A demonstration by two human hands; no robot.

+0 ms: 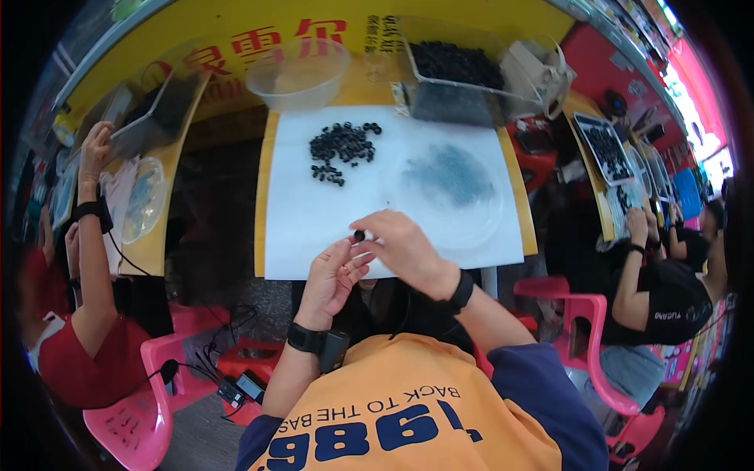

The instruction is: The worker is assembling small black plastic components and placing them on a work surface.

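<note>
My left hand [330, 281] and my right hand [404, 253] meet over the near edge of the white table sheet [314, 220]. Between their fingertips is a small black round part [360, 235]; a pale bit shows beside it, too small to name. The fingers of both hands are closed around it. Beyond them, to the left, lies a heap of similar black parts [343, 145]. On the right, a clear round plate [495, 224] holds many tiny blue-grey pieces [452, 174].
At the back stand a clear round tub [298, 78] and a clear bin [455, 102] full of black parts, with a pale bag [534, 74] beside it. People work at tables on both sides. Pink chairs [601, 330] and cables [208, 353] are near me.
</note>
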